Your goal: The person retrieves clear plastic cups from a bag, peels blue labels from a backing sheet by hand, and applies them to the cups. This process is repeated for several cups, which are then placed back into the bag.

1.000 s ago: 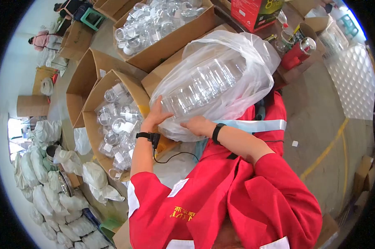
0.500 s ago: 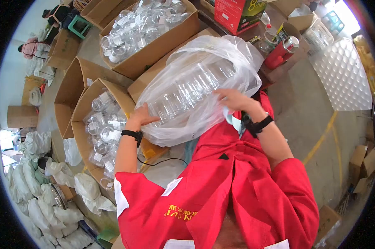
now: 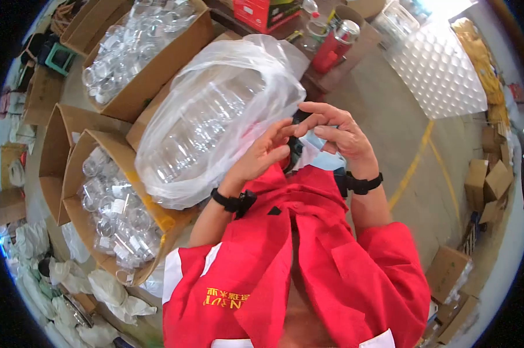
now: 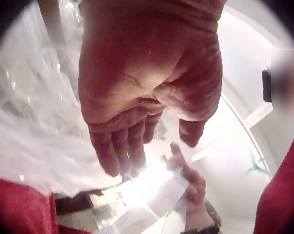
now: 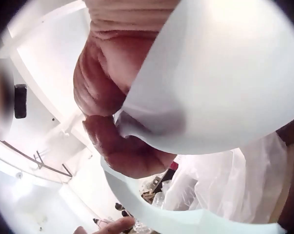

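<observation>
My left hand point(image 3: 259, 156) is raised above the lap, its palm and loosely bent fingers empty in the left wrist view. Its fingertips come close to those of my right hand point(image 3: 346, 136). A pale blue strip point(image 3: 327, 161) hangs below the right hand; in the right wrist view the curled fingers point(image 5: 130, 158) pinch its folded edge, and the rest spreads out as a smooth whitish sheet. Left of both hands lies a large clear plastic bag point(image 3: 282, 87), full of rows of clear bottles point(image 3: 198, 127), its side next to the left hand.
An open carton point(image 3: 79, 174) of loose clear jars stands left of the bag, another carton point(image 3: 157, 69) behind it. A red flask point(image 3: 331, 52) and a red box point(image 3: 262, 14) stand on a bench at the back. Bubbled plastic sheeting point(image 3: 441, 75) lies to the right.
Both hands have left the bag and moved right, coming together over the lap. The pale blue strip, first lying across the thigh, is now up at the right hand. The head view has swung right.
</observation>
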A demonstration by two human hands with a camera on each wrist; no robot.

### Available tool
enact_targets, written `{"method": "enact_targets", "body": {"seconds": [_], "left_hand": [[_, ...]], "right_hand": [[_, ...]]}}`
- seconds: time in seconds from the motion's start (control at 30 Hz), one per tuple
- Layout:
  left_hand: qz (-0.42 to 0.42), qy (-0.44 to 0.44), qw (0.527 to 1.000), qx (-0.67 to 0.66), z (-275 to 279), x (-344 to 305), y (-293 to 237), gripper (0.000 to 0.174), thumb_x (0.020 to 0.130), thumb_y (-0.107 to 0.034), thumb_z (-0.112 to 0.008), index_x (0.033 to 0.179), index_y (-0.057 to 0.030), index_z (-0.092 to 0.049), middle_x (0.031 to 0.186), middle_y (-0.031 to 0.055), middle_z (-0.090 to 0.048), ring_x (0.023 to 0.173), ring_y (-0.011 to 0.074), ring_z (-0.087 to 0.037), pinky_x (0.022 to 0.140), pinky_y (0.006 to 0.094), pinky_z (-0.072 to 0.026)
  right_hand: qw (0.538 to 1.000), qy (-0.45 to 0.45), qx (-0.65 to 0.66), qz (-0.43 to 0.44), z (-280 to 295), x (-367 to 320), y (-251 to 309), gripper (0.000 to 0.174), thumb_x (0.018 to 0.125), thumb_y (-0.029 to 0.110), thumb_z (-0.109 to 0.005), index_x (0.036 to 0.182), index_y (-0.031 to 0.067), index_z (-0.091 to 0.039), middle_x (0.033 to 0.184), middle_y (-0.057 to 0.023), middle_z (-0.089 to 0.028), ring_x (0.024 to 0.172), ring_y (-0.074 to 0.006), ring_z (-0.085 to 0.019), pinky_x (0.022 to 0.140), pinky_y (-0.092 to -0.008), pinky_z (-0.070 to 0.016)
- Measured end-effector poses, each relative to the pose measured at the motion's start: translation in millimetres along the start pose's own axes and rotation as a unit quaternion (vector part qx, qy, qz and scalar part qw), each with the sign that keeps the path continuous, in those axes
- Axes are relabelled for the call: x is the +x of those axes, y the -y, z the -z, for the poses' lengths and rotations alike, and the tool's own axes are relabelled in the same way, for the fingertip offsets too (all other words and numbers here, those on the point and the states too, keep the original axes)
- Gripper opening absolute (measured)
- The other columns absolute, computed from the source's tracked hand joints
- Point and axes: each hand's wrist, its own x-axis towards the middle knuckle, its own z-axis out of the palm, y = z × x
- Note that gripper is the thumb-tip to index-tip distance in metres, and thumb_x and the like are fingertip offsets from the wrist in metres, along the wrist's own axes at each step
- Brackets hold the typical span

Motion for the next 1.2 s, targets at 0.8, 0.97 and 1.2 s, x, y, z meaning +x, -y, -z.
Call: {"method": "enact_targets", "body": {"seconds": [0.8,0.97,1.2], "left_hand": [[0.165,0.187,0.955,0.162,-8.7,36.7,-24.0,0.069,0.094,-0.006,-0.075,0.156,-0.0075,-0.044,0.092,0.0039,-0.07,0.086,0.0119,-0.064,0.079,0.0301,-0.0515],[0.156,0.185,0.947,0.211,-9.8,35.4,-12.2,0.067,0.094,-0.007,-0.075,0.154,-0.0058,-0.045,0.096,0.0059,-0.071,0.09,0.014,-0.066,0.079,0.0317,-0.0523],[-0.058,-0.132,0.851,0.504,-55.9,11.3,-3.3,0.044,0.092,-0.009,-0.075,0.133,0.0012,-0.06,0.103,0.0132,-0.074,0.094,0.0194,-0.071,0.082,0.0343,-0.0566]], "right_hand": [[0.997,-0.062,0.049,-0.011,30.8,-76.4,-76.4,0.055,0.098,0.013,-0.072,0.15,0.0059,-0.055,0.104,-0.0026,-0.073,0.089,-0.0089,-0.066,0.079,-0.0263,-0.0533],[0.997,-0.058,0.02,-0.048,26.9,-74.0,-74.9,0.053,0.097,0.004,-0.07,0.148,0.0048,-0.056,0.099,-0.0004,-0.072,0.092,-0.0081,-0.066,0.081,-0.0262,-0.0534],[0.982,-0.166,-0.085,-0.019,20.0,-66.1,-110.9,0.05,0.096,0.0,-0.068,0.145,0.0038,-0.058,0.102,-0.0028,-0.073,0.094,-0.009,-0.066,0.085,-0.0273,-0.0545]]}}
